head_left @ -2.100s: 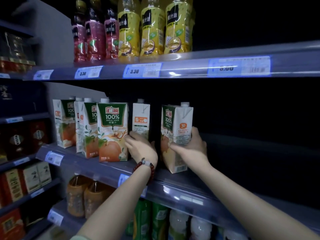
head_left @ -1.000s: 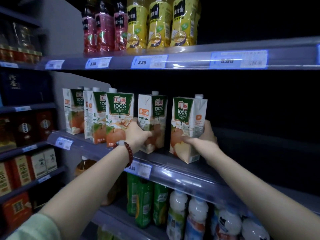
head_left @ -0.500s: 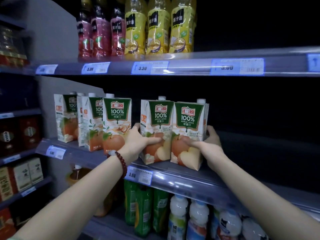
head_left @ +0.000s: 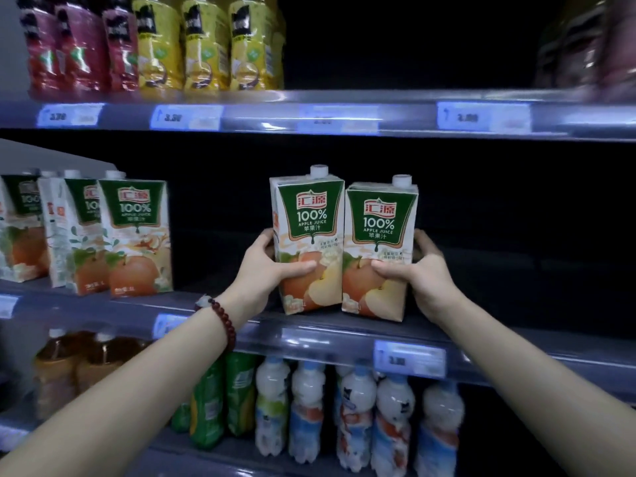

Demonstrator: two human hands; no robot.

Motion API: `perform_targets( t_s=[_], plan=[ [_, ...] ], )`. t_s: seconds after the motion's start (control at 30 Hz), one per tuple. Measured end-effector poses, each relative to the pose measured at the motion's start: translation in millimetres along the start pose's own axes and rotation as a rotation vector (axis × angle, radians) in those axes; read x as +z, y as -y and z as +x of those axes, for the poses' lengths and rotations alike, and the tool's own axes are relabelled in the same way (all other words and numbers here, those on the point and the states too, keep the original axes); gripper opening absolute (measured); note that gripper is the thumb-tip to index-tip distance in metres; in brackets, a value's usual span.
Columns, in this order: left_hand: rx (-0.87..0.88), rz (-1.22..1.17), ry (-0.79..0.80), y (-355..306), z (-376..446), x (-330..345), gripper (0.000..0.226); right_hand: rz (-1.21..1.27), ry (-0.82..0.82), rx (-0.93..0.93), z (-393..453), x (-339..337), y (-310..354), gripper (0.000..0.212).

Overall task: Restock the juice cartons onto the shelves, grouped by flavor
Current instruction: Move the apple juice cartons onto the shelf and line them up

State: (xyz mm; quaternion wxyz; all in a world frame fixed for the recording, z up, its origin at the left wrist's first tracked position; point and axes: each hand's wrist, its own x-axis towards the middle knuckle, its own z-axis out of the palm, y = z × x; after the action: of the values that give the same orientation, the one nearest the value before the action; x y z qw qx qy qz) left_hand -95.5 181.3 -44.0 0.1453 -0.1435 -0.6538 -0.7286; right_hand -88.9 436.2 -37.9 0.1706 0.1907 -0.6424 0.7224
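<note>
**shelfrat:** Since you've got a carton in each hand, quick tip on grip. Your left hand (head_left: 272,266) is wrapped round the left apple juice carton (head_left: 308,241), thumb across the front over the fruit picture, other fingers gone behind the far side. Your right hand (head_left: 418,273) mirrors that on the right apple juice carton (head_left: 378,249). Both stand upright, side by side and touching, bottoms on the middle shelf (head_left: 344,330), well apart from the row of matching cartons (head_left: 136,235) further left.

**binliner:** Heavy?

**shelfrat:** Full ones, I'd guess so, and the weight sits low. The coated card looks slick and the walls would dent if you squeeze hard. Holding low on the body, like you are, seems right. Don't lift by the screw cap (head_left: 319,171).

**binliner:** Slide or lift?

**shelfrat:** Probably slide. Same flavor as the left group, so nudging both toward it keeps things tidy, and the corners won't crumple from a drop.
</note>
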Motion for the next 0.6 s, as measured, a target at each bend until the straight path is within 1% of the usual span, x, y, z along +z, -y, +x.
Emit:
perform_targets(
  t_s=[0.07,0.17,0.23,0.37,0.53,0.6],
  plan=[
    [0.005,-0.02,-0.003,1,-6,32,0.082,-0.017,0.003,0.0,-6,-30,9,0.07],
    [0.022,-0.032,0.003,2,-16,74,0.085,-0.025,0.021,0.014,-15,-73,21,0.076],
    [0.034,-0.031,0.014,2,-21,99,0.087,-0.028,0.029,0.022,-21,-97,27,0.077],
    [0.018,-0.067,0.031,-2,-23,142,0.083,-0.044,0.005,0.02,-27,-137,40,0.074],
    [-0.028,-0.087,0.072,0,-22,186,0.093,-0.086,-0.016,-0.005,-26,-178,54,0.078],
    [-0.04,-0.097,0.098,0,-20,202,0.091,-0.083,-0.038,-0.009,-27,-193,57,0.077]
  ],
)
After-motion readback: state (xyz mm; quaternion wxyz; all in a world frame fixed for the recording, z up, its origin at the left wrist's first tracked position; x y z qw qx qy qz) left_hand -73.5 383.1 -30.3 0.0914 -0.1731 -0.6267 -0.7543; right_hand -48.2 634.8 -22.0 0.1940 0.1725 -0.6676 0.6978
